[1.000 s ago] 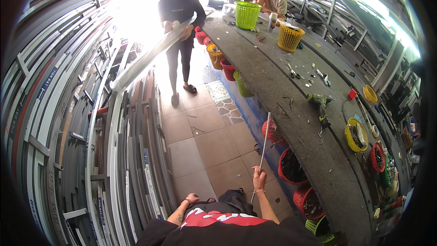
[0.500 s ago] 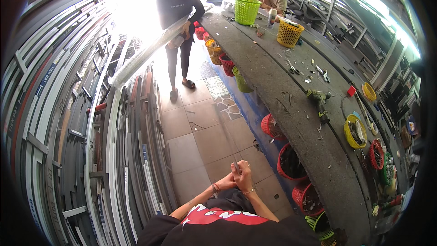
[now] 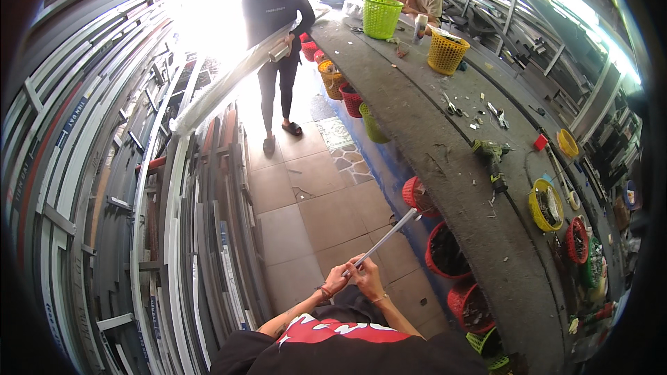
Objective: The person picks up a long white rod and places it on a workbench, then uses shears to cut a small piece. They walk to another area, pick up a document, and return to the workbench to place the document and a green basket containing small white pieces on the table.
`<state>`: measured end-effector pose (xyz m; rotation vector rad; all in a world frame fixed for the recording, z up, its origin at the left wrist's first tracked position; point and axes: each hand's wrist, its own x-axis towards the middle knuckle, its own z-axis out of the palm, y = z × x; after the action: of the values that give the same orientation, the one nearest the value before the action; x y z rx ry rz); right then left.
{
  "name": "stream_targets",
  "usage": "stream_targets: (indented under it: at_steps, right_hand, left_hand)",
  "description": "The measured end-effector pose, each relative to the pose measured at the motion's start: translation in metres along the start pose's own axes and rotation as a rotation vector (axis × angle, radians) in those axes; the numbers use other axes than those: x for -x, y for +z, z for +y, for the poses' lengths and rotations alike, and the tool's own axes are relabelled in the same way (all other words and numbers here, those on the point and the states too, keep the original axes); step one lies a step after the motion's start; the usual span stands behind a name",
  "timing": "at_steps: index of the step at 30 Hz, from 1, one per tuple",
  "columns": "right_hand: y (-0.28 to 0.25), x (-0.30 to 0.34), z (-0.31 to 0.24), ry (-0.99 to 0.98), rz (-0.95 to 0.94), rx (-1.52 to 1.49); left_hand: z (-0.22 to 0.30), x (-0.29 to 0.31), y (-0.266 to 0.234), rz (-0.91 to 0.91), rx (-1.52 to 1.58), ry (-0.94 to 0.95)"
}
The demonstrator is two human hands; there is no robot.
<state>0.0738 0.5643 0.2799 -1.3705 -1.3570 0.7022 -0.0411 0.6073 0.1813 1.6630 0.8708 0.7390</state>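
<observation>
Your left hand (image 3: 336,280) pinches the lower end of 1 thin pale rod (image 3: 384,239); your right hand (image 3: 369,280) curls just beside it, though whether it grips too cannot be told. The rod slants up and rightward above the tiled floor (image 3: 285,232), toward the long gray table (image 3: 427,121).

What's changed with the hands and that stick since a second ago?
The left hand came across to join the right hand on the thin rod. The right hand moved inward, and the rod swung from nearly upright to leaning right, toward the bench. The drill and green basket stayed put.
</observation>
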Motion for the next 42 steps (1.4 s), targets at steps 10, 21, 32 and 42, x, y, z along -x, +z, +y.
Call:
stream_targets:
  at_steps: [10,21,32,42]
  right_hand:
    - [-0.011,0.009,0.014,0.113,0.093,-0.032]
    - [-0.031,0.0,0.015,-0.008,0.091,0.002]
    - [-0.039,0.005,0.057,0.308,0.14,-0.195]
    - [-0.021,0.016,0.101,0.553,0.252,-0.495]
  left_hand:
    - [0.0,0.0,0.009,0.02,-0.155,-0.071]
    - [0.015,-0.022,0.024,-0.045,-0.196,0.004]
    - [-0.023,-0.034,0.066,-0.262,-0.156,-0.202]
    - [-0.029,-0.029,0.054,-0.329,-0.339,-0.386]
